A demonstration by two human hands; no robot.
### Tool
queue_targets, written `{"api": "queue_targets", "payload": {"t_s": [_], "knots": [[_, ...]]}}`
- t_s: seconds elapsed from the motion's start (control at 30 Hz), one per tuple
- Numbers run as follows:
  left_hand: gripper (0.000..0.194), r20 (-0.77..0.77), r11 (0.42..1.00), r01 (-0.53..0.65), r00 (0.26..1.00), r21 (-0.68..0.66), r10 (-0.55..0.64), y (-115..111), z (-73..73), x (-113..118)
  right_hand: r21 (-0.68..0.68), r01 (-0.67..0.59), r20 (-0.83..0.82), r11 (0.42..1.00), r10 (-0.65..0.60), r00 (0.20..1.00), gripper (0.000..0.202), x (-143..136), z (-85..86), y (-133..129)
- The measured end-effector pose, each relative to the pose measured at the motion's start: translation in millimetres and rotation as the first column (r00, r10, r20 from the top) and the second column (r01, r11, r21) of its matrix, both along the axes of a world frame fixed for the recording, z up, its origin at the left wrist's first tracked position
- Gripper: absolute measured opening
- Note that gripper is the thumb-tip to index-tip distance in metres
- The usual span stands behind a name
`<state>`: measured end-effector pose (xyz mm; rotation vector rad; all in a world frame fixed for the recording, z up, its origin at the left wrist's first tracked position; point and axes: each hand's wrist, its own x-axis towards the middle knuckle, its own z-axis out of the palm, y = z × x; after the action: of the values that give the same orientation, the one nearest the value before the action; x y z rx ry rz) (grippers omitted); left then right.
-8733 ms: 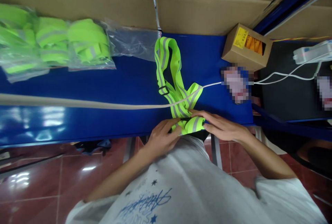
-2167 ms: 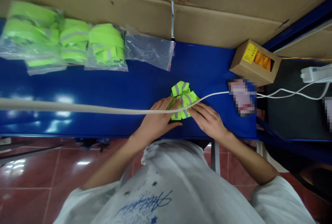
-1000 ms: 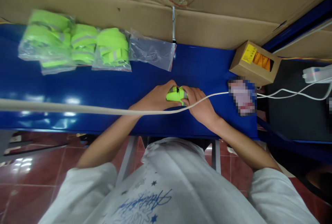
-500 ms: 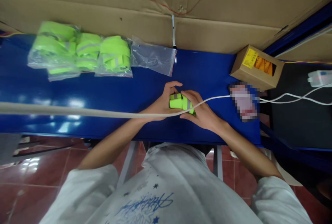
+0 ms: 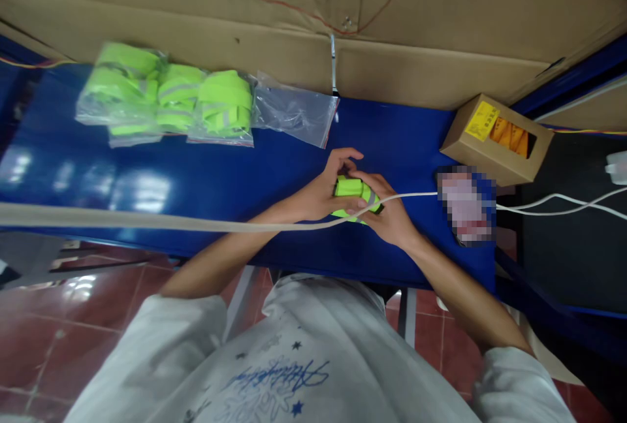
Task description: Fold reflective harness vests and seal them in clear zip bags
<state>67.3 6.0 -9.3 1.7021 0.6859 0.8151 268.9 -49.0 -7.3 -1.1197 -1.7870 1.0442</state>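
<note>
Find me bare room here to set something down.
Two patches on the blue table: between the clear zip bag and the window carton; and left of the left hand, in front of the bagged straps, though the white cable crosses the view. Crowded: by the carton and pixelated device, and around the hand-held rolled reflective strap.

I see a smooth, glossy desk (image 5: 220, 175), a cloth strap (image 5: 349, 187), a shiny, crinkled clear plastic bag (image 5: 296, 109) and a matt cardboard box (image 5: 484, 150).

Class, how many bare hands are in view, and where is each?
2. The bare left hand holds the left side of a lime-green, grey-striped fabric roll; the bare right hand holds its right. No other shows, though some might be hidden.
</note>
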Motion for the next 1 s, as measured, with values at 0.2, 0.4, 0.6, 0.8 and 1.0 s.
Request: {"api": "queue_targets", "payload": {"t_s": [0.2,0.4,0.6,0.8,1.0], "knots": [[0.067,-0.013,0.997,-0.014,1.0,-0.074,0.013,13,18.9,0,-0.07,0.172,-0.034,0.983,-0.174,0.984,0.045,-1,11.5,4],[0.04,-0.283,0.735,-0.514,0.697,0.442,0.658,61,0.7,-8,-0.103,0.335,-0.059,0.936,-0.342,0.938,0.054,10,2.9,16],[0.019,-0.375,0.685,-0.47,0.593,0.557,0.712,86,-21.6,-15,-0.157,0.306,-0.088,0.939,-0.322,0.943,0.054,6,-1.8,16],[0.021,-0.405,0.94,-0.318,0.848,0.126,0.342,30,11.9,-4,-0.253,0.173,-0.166,0.952,-0.219,0.961,0.061,12,4.8,16],[0.016,-0.271,0.941,-0.173,0.958,-0.29,0.092,24,14.5,-9,-0.069,0.019,-0.049,0.997,-0.022,0.999,0.058,24,23.7,10]]}}
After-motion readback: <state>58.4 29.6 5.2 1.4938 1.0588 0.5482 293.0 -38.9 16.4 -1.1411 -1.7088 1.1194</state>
